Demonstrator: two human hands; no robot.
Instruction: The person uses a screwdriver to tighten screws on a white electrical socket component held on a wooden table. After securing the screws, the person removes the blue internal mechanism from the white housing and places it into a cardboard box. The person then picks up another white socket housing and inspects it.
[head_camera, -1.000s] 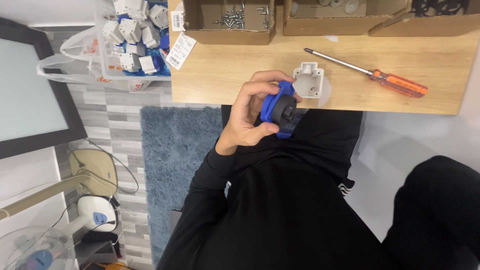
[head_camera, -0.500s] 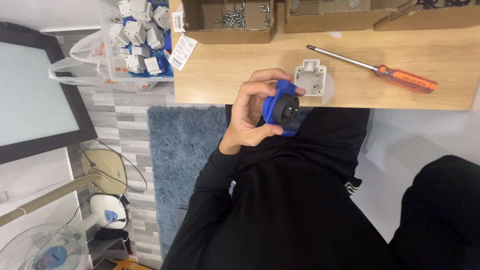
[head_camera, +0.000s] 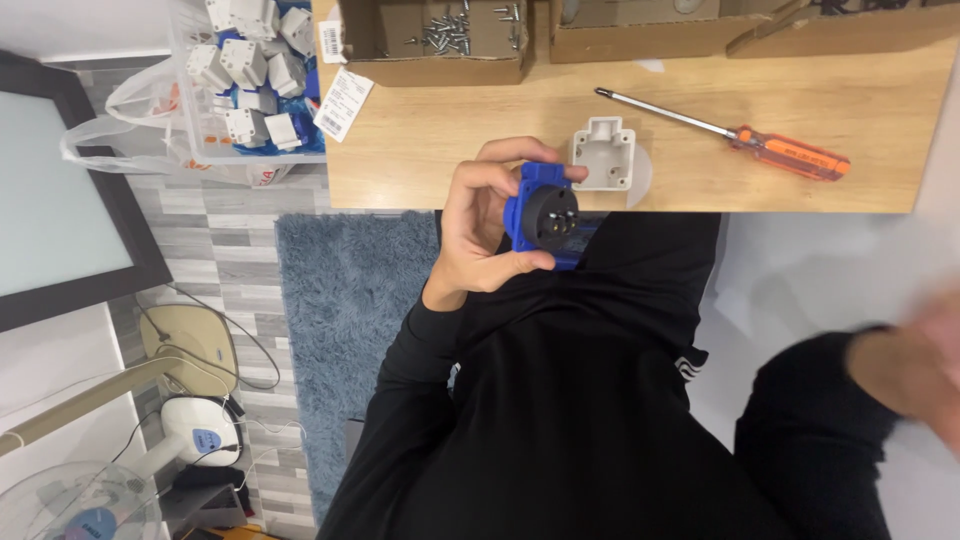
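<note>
Head view: left hand (head_camera: 478, 232) grips a blue socket (head_camera: 543, 215) at the desk edge.
Fingers wrap its rim; grey housing (head_camera: 604, 154) lies just beyond the fingertips. Keep the face steady. Right hand (head_camera: 915, 365) is blurred, its grip unreadable.

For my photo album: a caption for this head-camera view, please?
Left hand holds a blue socket near a screwdriver.

Blue socket (head_camera: 545, 212) with black round face, held above desk edge

open cardboard box (head_camera: 440, 45) table top-left | white paper tags (head_camera: 342, 90) at its left | dark-framed pale screen (head_camera: 50, 190) far left
</note>
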